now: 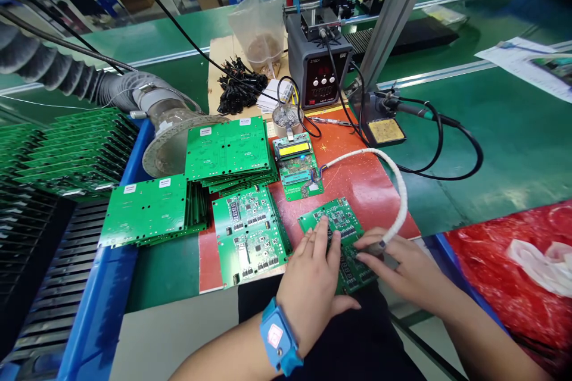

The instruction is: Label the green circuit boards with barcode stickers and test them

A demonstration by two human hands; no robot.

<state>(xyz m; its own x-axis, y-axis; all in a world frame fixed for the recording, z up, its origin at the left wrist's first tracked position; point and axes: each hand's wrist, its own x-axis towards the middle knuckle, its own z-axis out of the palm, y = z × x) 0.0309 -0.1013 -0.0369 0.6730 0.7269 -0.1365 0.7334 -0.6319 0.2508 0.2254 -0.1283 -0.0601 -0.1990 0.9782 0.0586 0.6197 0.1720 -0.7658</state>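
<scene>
My left hand [313,274], wearing a blue wrist strap [280,336], lies with fingers stretched out over a green circuit board [335,214] near the table's front edge. My right hand [402,265] pinches the end of a white-sleeved cable [400,184] at this board's right side. Its fingers hide the cable's tip, so I cannot tell whether it touches the board. The cable arcs back to a small tester board [297,169] with a lit yellow display. Left of my hands sits a stack of circuit boards [250,238], components facing up.
More boards [227,149] are stacked beside a fume hose [165,131]. A blue crate [107,286] of upright boards stands at left. Behind are a soldering station [319,65], black parts [236,86] and an iron in its holder [384,104]. Red plastic bags [504,250] lie at right.
</scene>
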